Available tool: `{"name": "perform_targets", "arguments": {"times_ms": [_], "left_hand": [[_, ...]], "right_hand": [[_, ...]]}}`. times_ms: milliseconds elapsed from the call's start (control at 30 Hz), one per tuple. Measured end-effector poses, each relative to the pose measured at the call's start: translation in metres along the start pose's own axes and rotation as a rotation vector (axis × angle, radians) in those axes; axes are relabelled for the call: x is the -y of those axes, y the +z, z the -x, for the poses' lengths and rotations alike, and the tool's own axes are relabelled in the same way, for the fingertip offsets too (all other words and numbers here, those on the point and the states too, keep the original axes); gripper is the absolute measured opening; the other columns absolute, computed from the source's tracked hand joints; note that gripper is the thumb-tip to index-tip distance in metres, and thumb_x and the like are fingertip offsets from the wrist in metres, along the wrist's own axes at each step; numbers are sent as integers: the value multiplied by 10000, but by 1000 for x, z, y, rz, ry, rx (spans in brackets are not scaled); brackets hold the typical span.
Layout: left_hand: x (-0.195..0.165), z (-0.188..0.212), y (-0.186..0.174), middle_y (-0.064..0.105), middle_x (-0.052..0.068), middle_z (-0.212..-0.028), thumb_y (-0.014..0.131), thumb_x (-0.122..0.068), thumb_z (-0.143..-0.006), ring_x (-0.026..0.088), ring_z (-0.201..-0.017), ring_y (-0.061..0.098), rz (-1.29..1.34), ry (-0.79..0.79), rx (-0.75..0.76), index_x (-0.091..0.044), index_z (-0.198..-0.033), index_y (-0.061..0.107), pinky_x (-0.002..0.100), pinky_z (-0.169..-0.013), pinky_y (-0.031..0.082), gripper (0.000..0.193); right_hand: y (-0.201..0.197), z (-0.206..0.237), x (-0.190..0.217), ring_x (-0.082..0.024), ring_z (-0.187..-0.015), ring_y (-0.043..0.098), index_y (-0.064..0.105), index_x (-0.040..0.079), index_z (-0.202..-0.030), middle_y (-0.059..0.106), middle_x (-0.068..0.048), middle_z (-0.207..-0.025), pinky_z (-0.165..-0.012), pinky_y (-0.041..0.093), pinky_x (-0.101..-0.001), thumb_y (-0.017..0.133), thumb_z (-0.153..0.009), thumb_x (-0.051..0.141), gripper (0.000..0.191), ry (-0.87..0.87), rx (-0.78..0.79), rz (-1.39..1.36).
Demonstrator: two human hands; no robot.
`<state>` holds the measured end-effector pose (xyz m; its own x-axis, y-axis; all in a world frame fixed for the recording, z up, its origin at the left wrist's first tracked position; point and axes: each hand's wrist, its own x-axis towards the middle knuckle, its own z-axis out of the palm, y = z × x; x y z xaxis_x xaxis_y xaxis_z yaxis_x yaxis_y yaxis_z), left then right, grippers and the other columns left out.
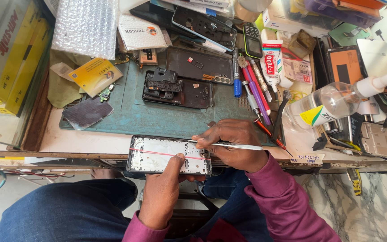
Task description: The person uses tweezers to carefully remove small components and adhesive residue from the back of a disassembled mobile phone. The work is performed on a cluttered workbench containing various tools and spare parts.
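Head camera view is looking down on a cluttered repair bench and the person's lap. An opened phone frame (169, 154) is lying at the near edge of the bench, long side running from 9 o'clock to 3 o'clock, with a thin red line crossing its pale inner plate.

Left hand (162, 190) is coming up from 6 o'clock. Its fingers are closing around the lower edge of the phone frame, and the thumb is pressing on the inner plate near the red line.

Right hand (231, 143) is sitting at 3 o'clock of the phone frame. Its fingers are pinching closed on metal tweezers (229, 144), and the tweezer tip is touching the frame's upper right edge.

A green work mat (133, 114) is lying at 12 o'clock of the phone frame. A second dismantled phone (178, 87) is resting on the mat, with a dark back cover (200, 65) just beyond it. A row of pens and screwdrivers (254, 85) is lying at 1 o'clock. A clear spray bottle (337, 101) is lying on its side at 2 o'clock. A sheet of bubble wrap (86, 24) is sitting at 11 o'clock, well apart from both hands.
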<state>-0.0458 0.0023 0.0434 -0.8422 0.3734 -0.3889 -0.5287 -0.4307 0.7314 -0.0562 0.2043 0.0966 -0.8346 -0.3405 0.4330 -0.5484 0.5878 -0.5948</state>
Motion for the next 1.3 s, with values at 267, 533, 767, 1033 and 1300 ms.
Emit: {"name": "perform_targets", "arguments": {"times_ms": [267,533,767,1033,1300], "left_hand": [[7,-3,0,735,148,-831,599,-123,-924,219,-622,688,11,50,-62,72,-1010,668,330,-565,571,225],[13,-5,-2,727,135,-759,610,-115,-944,205,-597,654,-36,141,-19,89,-949,692,312,-541,522,219],[14,-7,-2,737,135,-852,616,-128,-916,219,-650,709,9,77,-59,51,-1019,677,333,-554,562,216],[11,-6,-1,740,160,-862,620,-132,-918,233,-650,705,20,64,-35,63,-1034,671,331,-564,568,233],[11,-6,-1,732,129,-888,622,-128,-905,208,-688,705,25,55,-48,45,-1044,674,333,-558,568,228]], "right_hand": [[2,7,-2,-198,-959,801,720,59,-943,798,-95,-977,-879,624,-315,780,-907,41,72,95,-60,-176],[-6,10,4,-206,-955,777,694,38,-945,778,-121,-1004,-912,607,-340,803,-858,10,142,111,-79,-177],[-7,8,1,-199,-913,780,661,48,-924,770,-101,-977,-804,615,-311,804,-854,23,161,28,-3,-93],[-4,10,3,-202,-908,783,692,71,-915,783,-89,-983,-773,604,-309,811,-867,51,130,-17,-12,-8],[-2,16,3,-197,-908,788,719,89,-938,797,-90,-1025,-780,607,-306,780,-896,63,79,-21,-44,36]]}}
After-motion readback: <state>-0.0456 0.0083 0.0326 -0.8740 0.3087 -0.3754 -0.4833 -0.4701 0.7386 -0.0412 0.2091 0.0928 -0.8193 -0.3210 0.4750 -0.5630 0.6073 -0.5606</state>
